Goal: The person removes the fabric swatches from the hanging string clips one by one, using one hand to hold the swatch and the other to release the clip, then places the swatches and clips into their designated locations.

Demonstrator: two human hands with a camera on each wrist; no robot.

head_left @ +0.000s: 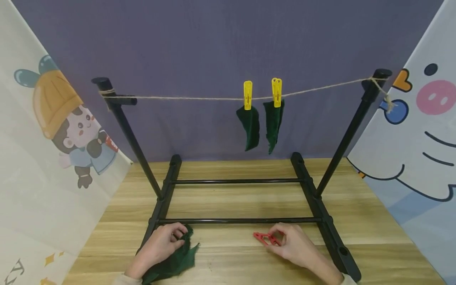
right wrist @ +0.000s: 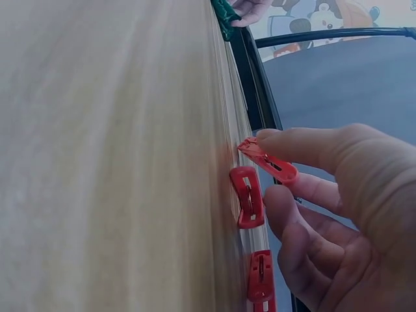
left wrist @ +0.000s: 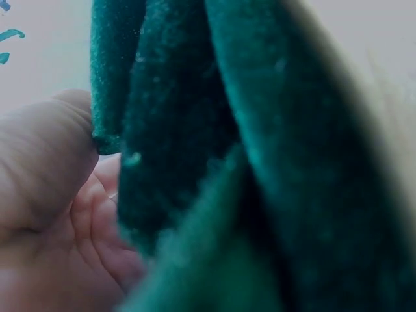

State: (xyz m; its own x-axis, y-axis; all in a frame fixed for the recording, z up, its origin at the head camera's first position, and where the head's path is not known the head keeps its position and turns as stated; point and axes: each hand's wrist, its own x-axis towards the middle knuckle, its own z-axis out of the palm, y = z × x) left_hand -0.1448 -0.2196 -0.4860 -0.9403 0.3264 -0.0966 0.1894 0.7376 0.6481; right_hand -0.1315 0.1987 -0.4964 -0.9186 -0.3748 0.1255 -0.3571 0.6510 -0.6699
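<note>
My left hand (head_left: 164, 243) pinches a dark green velvety cloth (head_left: 178, 261) beside the left foot of the rack. Close up in the left wrist view, folds of this cloth (left wrist: 175, 130) hang past the thumb and hide most of the fingers. At the right, my right hand (head_left: 295, 245) holds a red clothespin (right wrist: 260, 156) between its fingertips, low over the table. Two more red clothespins (right wrist: 257, 201) (right wrist: 261, 276) lie beside that hand in the right wrist view. In the head view they partly overlap, so the pins are hard to tell apart.
A black rack (head_left: 343, 134) stands on the wooden table (head_left: 228, 202), with a string (head_left: 185, 98) tied between its posts. Two yellow clothespins (head_left: 247, 95) (head_left: 277, 93) hold two green cloth pieces (head_left: 251, 128) (head_left: 273, 124) on it. Printed sheets flank both sides.
</note>
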